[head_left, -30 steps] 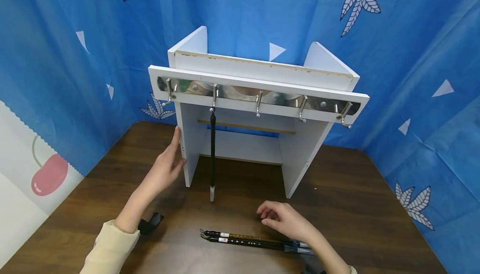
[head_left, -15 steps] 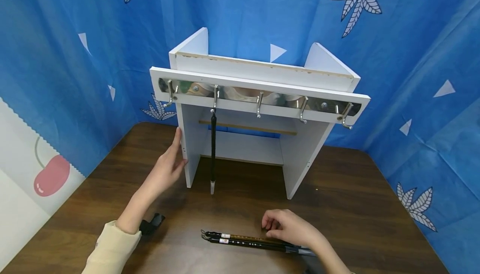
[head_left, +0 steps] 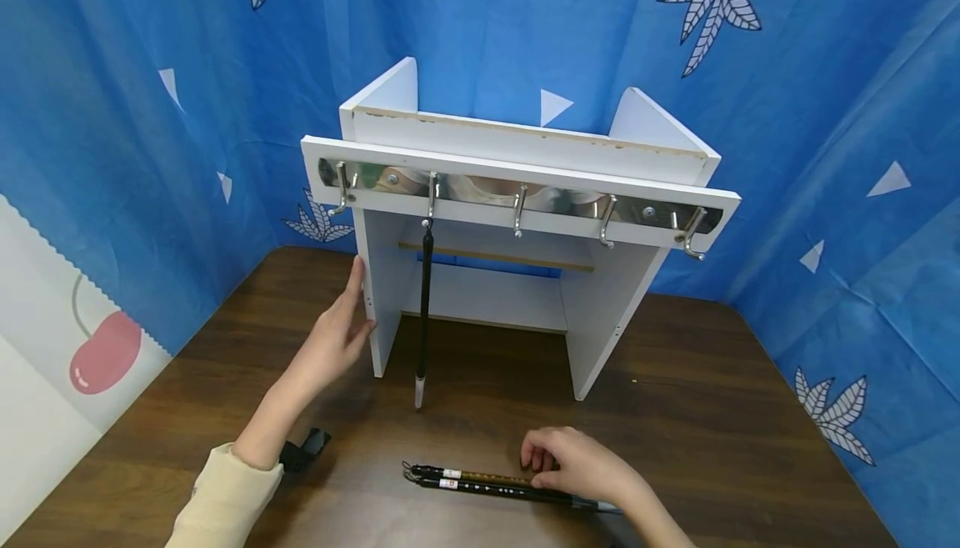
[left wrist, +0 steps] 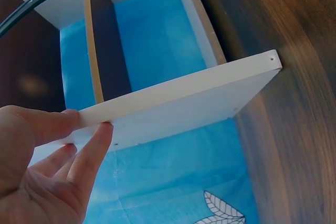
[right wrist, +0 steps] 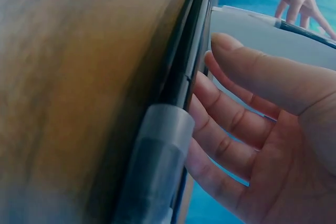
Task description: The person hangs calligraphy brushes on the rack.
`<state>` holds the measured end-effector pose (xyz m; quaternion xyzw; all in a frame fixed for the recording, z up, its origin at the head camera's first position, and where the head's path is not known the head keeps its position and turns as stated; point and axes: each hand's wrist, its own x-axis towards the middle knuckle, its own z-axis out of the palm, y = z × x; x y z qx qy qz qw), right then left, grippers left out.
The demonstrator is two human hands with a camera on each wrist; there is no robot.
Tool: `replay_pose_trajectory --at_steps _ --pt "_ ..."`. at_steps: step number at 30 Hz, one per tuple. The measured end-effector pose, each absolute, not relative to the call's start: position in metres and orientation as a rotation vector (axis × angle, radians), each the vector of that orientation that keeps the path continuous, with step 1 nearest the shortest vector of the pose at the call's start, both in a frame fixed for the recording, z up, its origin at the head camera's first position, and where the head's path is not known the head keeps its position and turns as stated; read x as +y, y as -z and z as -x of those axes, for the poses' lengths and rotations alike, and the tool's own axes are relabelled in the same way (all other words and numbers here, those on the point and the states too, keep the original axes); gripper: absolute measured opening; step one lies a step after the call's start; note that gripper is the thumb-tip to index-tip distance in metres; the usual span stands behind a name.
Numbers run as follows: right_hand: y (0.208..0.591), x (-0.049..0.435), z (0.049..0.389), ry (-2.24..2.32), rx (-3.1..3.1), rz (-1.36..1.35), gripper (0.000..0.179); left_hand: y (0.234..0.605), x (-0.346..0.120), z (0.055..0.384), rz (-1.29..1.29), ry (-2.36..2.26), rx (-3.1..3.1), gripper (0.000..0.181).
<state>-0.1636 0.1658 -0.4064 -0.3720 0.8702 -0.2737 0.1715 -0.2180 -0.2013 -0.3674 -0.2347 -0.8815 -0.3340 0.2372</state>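
A white rack (head_left: 607, 298) with metal hooks stands on the table. My left hand (head_left: 333, 335) holds its left side panel (left wrist: 189, 90), thumb on the front edge and fingers against the outer face. From the second hook a black writing brush (head_left: 425, 306) hangs by its loop, its capped tip down and slightly left. Two more brushes lie side by side in front, one brown-black (head_left: 491, 477) and one black (head_left: 487, 488). My right hand (head_left: 581, 465) is over their right half, its fingers loosely bent beside the shafts. A clear cap (right wrist: 155, 161) shows close in the right wrist view.
Other hooks (head_left: 519, 210) line the rack's front rail. A dark strap-like piece (head_left: 306, 448) shows by the left wrist. Behind the table hangs a blue curtain (head_left: 495, 22), and a white patterned cloth (head_left: 45, 348) is at the left.
My right hand has come down closer to the lying brushes. The hanging brush swings slightly, its tip now further left. My left hand stays on the panel.
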Motion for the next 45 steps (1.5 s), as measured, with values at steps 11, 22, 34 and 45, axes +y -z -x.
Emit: replay_pose_trajectory --at_steps 11,22,34,45 --pt "0.4099 0.1622 0.1593 0.73 2.497 1.085 0.022 0.3656 -0.2003 0.2168 0.639 0.944 -2.431 0.105" --pt "0.4109 0.1639 0.1585 0.629 2.56 1.134 0.025 0.367 -0.2004 0.2167 0.629 0.937 -2.426 0.105" --pt "0.4101 0.1568 0.1541 0.605 2.624 1.13 0.024 0.3664 -0.1999 0.2168 0.625 0.936 -2.436 0.106" --pt "0.4129 0.1554 0.1536 0.571 2.655 1.186 0.023 0.3666 -0.1997 0.2178 0.638 0.919 -2.413 0.106"
